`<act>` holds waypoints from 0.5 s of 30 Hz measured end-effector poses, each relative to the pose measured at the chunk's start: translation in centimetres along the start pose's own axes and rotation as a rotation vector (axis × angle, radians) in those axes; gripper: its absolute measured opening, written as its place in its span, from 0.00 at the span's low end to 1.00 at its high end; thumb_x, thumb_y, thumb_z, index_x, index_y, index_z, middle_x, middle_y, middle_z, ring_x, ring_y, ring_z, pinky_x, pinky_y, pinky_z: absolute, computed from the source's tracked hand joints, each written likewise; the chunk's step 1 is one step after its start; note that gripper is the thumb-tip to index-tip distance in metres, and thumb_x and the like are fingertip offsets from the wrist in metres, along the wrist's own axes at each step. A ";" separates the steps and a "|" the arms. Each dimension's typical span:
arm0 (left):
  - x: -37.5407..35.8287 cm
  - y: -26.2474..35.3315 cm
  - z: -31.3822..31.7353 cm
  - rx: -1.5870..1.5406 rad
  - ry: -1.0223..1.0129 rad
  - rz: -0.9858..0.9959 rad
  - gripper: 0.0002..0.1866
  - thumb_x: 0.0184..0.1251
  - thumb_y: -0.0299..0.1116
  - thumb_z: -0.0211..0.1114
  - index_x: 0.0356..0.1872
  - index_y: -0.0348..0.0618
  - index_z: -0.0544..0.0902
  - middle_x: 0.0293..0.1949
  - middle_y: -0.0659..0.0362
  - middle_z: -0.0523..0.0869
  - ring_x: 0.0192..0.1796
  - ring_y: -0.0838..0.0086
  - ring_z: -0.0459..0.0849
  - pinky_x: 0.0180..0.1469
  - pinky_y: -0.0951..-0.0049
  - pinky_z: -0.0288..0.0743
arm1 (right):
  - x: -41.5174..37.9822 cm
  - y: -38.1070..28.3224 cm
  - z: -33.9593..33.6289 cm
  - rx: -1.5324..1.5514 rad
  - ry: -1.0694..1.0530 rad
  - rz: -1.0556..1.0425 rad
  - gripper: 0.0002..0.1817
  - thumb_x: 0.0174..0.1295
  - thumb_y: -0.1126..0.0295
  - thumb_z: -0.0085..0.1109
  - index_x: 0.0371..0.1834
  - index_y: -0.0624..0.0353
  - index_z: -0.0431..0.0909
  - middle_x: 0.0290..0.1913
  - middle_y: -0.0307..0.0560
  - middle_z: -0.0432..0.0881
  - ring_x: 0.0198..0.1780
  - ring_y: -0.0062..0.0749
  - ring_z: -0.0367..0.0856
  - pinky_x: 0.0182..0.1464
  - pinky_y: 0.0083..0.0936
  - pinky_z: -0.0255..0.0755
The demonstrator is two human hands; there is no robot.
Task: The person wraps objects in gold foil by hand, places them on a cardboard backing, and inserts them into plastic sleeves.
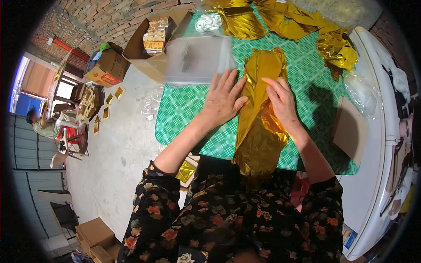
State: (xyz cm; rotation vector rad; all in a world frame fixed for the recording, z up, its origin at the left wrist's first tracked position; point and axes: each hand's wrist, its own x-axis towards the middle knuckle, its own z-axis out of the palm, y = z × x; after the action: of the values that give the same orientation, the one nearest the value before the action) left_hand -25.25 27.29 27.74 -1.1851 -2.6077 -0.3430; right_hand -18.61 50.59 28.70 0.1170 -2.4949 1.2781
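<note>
A long gold foil balloon (258, 127), deflated and partly folded lengthwise, lies over the green checked tabletop (302, 83), its near end hanging past the front edge towards my lap. My left hand (224, 97) is open and flat on the table, with its thumb and fingertips against the foil's left edge. On the foil's right side, the fingers of my right hand (283, 101) are closed around a folded part of it. Beneath that palm the foil bulges in shiny creases.
Clear plastic sleeves (197, 59) are stacked at the back left, near an open cardboard box (133, 46). More gold foil (337, 48) lies along the back. A cardboard sheet (350, 127) sits at the right. Another person (48, 122) sits far left.
</note>
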 end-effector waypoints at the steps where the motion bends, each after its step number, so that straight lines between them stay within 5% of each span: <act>1: -0.1 0.0 -0.2 -0.005 0.003 -0.007 0.34 0.84 0.52 0.55 0.83 0.48 0.65 0.83 0.45 0.64 0.86 0.50 0.56 0.86 0.44 0.44 | 0.0 0.3 0.3 -0.002 0.026 0.000 0.20 0.76 0.70 0.57 0.68 0.64 0.76 0.60 0.59 0.79 0.60 0.59 0.80 0.61 0.45 0.74; 7: 1.2 1.9 -0.9 -0.134 0.027 0.043 0.34 0.84 0.49 0.55 0.82 0.41 0.65 0.82 0.43 0.64 0.86 0.47 0.55 0.86 0.47 0.46 | -0.2 1.0 1.1 -0.048 0.091 -0.034 0.20 0.74 0.71 0.59 0.66 0.66 0.77 0.59 0.61 0.79 0.60 0.61 0.79 0.62 0.46 0.74; 15: 1.4 3.0 2.1 -0.065 -0.014 0.088 0.39 0.85 0.59 0.47 0.81 0.35 0.65 0.83 0.42 0.62 0.87 0.49 0.55 0.87 0.47 0.43 | -0.2 1.4 1.2 -0.124 0.077 -0.042 0.20 0.72 0.72 0.58 0.66 0.68 0.76 0.63 0.62 0.78 0.65 0.61 0.77 0.68 0.46 0.72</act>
State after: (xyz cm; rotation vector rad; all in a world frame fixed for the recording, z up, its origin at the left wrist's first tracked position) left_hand -24.14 30.84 26.50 -1.3233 -2.5644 -0.4052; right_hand -19.03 50.44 26.90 0.0886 -2.4846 1.0879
